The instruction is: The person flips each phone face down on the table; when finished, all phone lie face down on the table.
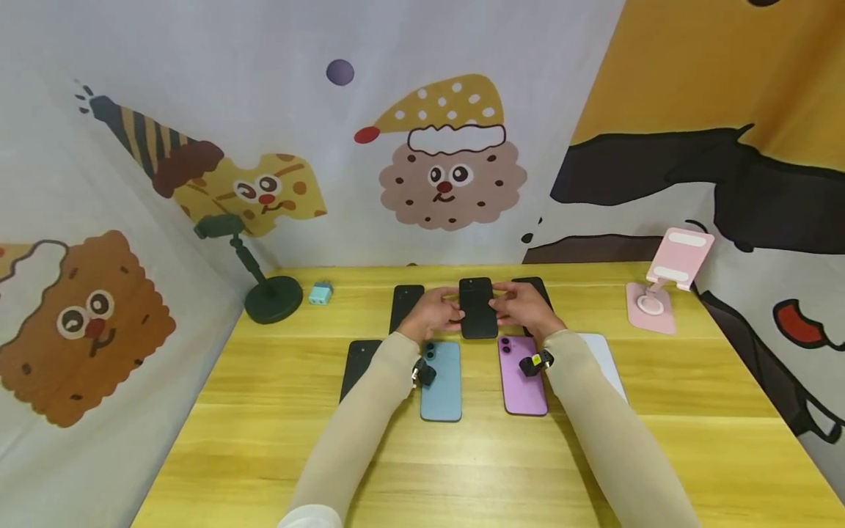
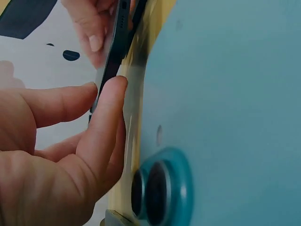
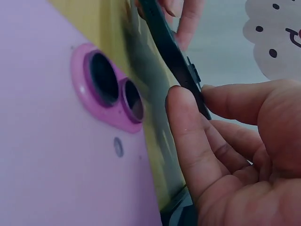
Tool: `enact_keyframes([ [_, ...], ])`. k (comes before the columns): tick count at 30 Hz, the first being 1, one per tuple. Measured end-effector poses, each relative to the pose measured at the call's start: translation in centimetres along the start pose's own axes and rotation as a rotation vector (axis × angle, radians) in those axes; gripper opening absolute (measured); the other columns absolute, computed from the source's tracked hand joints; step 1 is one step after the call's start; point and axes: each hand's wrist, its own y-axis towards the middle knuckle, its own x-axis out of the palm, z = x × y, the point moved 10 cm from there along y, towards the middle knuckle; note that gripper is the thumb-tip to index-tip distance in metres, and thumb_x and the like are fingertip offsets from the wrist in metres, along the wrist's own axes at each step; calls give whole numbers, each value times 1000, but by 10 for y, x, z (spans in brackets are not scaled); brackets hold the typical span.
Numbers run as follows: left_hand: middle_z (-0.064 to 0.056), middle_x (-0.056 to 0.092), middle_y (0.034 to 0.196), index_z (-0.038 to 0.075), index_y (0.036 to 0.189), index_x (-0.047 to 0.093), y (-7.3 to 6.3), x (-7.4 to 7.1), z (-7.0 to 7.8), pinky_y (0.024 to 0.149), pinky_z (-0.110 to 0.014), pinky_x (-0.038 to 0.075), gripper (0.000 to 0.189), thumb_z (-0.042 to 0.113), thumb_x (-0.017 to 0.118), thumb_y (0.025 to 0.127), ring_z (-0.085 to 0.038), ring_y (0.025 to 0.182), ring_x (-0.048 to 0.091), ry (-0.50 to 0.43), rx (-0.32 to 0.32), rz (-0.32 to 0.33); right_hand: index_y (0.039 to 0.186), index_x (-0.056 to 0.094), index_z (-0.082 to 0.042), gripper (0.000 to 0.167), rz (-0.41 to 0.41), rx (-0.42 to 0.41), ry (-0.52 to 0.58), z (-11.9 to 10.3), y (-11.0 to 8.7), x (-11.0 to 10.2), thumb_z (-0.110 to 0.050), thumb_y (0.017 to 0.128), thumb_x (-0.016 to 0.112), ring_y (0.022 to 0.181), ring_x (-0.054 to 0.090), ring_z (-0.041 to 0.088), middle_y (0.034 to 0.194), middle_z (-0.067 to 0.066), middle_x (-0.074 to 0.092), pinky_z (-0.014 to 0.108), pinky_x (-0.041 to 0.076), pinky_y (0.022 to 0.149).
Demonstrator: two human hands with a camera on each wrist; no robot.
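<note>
A black phone (image 1: 478,312), its back toward me and its cameras at the far end, is held between both hands at the middle of the back row. My left hand (image 1: 433,314) pinches its left edge; in the left wrist view the thumb and fingers meet on the phone's side (image 2: 116,52). On the opposite edge my right hand (image 1: 524,306) pinches the phone the same way, seen edge-on in the right wrist view (image 3: 173,52). The phone is tilted, with a gap between it and the table. Below the wrists lie a blue phone (image 1: 441,389) and a pink-purple phone (image 1: 524,392).
Dark phones lie beside the hands at back left (image 1: 405,302) and back right (image 1: 540,287). Another dark phone (image 1: 359,359) and a white phone (image 1: 604,359) are partly under the forearms. A green stand (image 1: 273,299), a light-blue charger (image 1: 320,293) and a pink stand (image 1: 680,260) stand farther out.
</note>
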Motion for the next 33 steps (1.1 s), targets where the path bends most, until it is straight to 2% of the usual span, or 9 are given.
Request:
enact_keyframes([
  [3, -17, 65, 137, 11, 158, 50, -1, -1, -1, 85, -37, 66, 62, -2, 68, 101, -32, 122, 71, 2, -2, 1, 160, 46, -9, 64, 1, 2, -17, 1, 1, 3, -14, 102, 72, 90, 75, 23, 137, 25, 64, 33, 66, 75],
  [12, -20, 63, 145, 6, 155, 52, -3, -2, -1, 87, -37, 65, 55, 5, 68, 102, -32, 121, 71, 36, -6, 12, 161, 43, -3, 66, 4, -61, -96, -6, -4, 6, -11, 102, 71, 93, 78, 26, 134, 28, 65, 35, 66, 77],
  [22, -18, 63, 141, 6, 153, 55, -3, -4, -3, 88, -36, 65, 50, 18, 65, 106, -32, 124, 66, -17, -50, 35, 157, 51, -7, 63, 58, -76, -162, -8, -5, 3, -15, 100, 73, 98, 78, 27, 128, 23, 70, 33, 66, 78],
  [28, -19, 61, 144, 5, 155, 53, -5, -4, -3, 91, -37, 64, 49, 17, 58, 108, -33, 128, 63, -24, -52, 21, 155, 55, -8, 60, 84, -89, -171, -8, -7, 3, -15, 98, 75, 98, 79, 27, 125, 21, 73, 33, 66, 78],
  [33, -19, 58, 145, 3, 156, 50, -8, -3, -3, 96, -40, 63, 50, 15, 56, 108, -31, 125, 63, -35, -44, -2, 154, 55, -7, 60, 74, -97, -157, -6, -10, 5, -14, 98, 74, 103, 78, 29, 129, 23, 71, 33, 66, 81],
])
